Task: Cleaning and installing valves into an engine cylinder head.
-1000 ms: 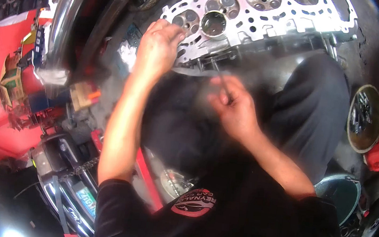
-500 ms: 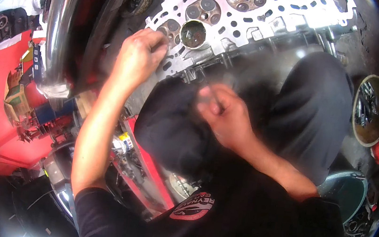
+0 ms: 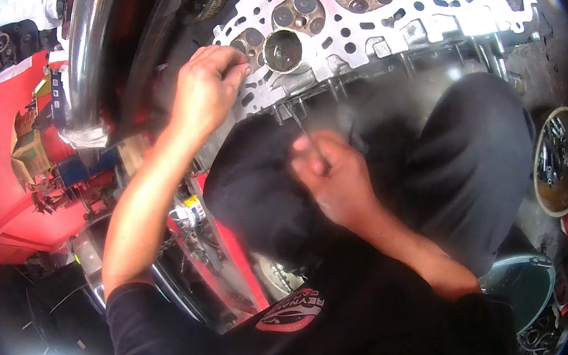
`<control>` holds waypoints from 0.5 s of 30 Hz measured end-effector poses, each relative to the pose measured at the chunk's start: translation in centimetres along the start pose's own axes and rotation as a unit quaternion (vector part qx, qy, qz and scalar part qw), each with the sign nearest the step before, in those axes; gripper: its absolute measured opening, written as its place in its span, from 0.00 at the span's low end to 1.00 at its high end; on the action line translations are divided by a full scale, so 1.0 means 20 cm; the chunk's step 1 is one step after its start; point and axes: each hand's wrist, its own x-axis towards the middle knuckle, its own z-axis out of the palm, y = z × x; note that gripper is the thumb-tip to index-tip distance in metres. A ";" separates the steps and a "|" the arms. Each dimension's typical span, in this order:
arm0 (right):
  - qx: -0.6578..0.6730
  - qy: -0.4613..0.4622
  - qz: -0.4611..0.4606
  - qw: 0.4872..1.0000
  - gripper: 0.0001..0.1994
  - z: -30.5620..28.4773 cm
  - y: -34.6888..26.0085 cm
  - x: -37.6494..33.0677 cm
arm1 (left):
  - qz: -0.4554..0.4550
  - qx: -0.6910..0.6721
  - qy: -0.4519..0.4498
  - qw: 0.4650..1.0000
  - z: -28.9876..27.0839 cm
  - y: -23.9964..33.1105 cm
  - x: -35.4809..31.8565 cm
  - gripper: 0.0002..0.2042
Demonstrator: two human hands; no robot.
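Note:
A pale metal cylinder head (image 3: 358, 34) with round valves in its chambers lies at the top of the view. My left hand (image 3: 210, 87) is at its left end, fingers curled and closed beside the last chamber; what they pinch, if anything, I cannot make out. On the head's face stands a small round open tin (image 3: 283, 51) with dark greenish stuff inside, just right of that hand. Lower and to the right, my right hand (image 3: 337, 177) is closed around a thin dark rod-like tool (image 3: 309, 136). The rod slants up left toward the head's near edge; its tip is hard to see.
My bent knees (image 3: 466, 164) flank the near side of the head. At right stand a round pan (image 3: 557, 190) of metal parts and a greenish bucket (image 3: 518, 288). Left are a shiny curved metal bar (image 3: 92, 33), a torn cardboard box (image 3: 31, 146) and a red frame rail (image 3: 241, 264).
The view has shifted slightly. My right hand keeps its grip, and the rod shows more sharply now. My left hand stays at the head's left end.

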 end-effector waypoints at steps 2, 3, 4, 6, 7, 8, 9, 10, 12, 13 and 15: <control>-0.011 -0.002 0.000 1.000 0.09 -0.01 0.00 0.00 | 0.060 0.040 0.039 0.997 0.01 0.01 -0.01 0.05; -0.022 -0.006 0.004 1.000 0.09 -0.01 0.00 0.00 | 0.069 0.032 0.034 0.997 0.00 0.01 -0.01 0.05; -0.022 -0.004 0.006 1.000 0.09 -0.01 0.00 0.00 | 0.060 0.032 0.009 0.998 -0.01 0.01 -0.01 0.06; -0.030 -0.004 -0.020 0.999 0.09 -0.01 0.01 -0.01 | 0.047 0.005 -0.050 0.998 -0.06 0.02 -0.01 0.07; -0.029 -0.001 -0.017 0.999 0.09 -0.01 0.01 -0.01 | 0.030 -0.019 -0.079 0.996 -0.09 0.01 0.00 0.08; -0.026 0.007 -0.024 0.999 0.08 -0.01 0.01 0.00 | 0.051 0.041 -0.122 0.990 -0.13 0.01 0.02 0.11; -0.015 0.011 -0.037 0.999 0.07 -0.01 0.01 0.00 | 0.076 0.030 -0.135 0.988 -0.14 0.01 0.03 0.11; -0.022 0.015 -0.029 0.999 0.07 -0.01 0.01 0.00 | 0.039 -0.001 -0.158 0.987 -0.14 0.01 0.05 0.11; -0.011 -0.006 -0.048 0.999 0.06 0.00 0.02 -0.01 | -0.012 -0.039 -0.167 0.985 -0.13 0.01 0.08 0.08; -0.022 0.002 -0.035 0.999 0.06 0.00 0.02 -0.01 | 0.007 -0.050 -0.165 0.985 -0.13 0.02 0.08 0.08; -0.014 -0.044 -0.016 0.999 0.05 0.00 0.02 -0.02 | -0.060 -0.058 -0.119 0.989 -0.09 0.04 0.10 0.06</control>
